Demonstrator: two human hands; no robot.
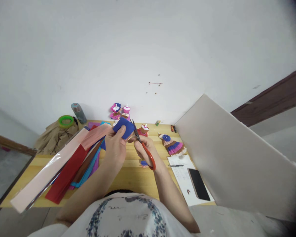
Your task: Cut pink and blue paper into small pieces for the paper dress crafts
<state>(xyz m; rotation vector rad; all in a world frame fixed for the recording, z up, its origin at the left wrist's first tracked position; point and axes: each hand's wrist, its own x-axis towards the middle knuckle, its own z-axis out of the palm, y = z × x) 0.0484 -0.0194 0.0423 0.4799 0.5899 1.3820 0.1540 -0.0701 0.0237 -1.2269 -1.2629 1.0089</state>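
Observation:
My left hand [115, 142] pinches a folded piece of blue crepe paper [124, 127], thumb on top, above the table. My right hand [145, 146] is closed around red-handled scissors [148, 154]. Their dark blades point up and away, slightly parted, close by the right edge of the blue piece; whether they touch it I cannot tell. Behind my hands stand small doll-like dress figures, one with a red skirt [143, 131] and a pink one [126, 112]. Under my right wrist lies a small blue scrap [144, 163], partly hidden.
Crepe paper strips [66, 171] in several colours cover the table's left side. A flask [79, 113] and a green ring [65, 121] on tan cloth stand back left. At right lie a ruffled paper dress [172, 144], a pen [176, 165], white paper and a phone [198, 184] beside an upright board [236, 158].

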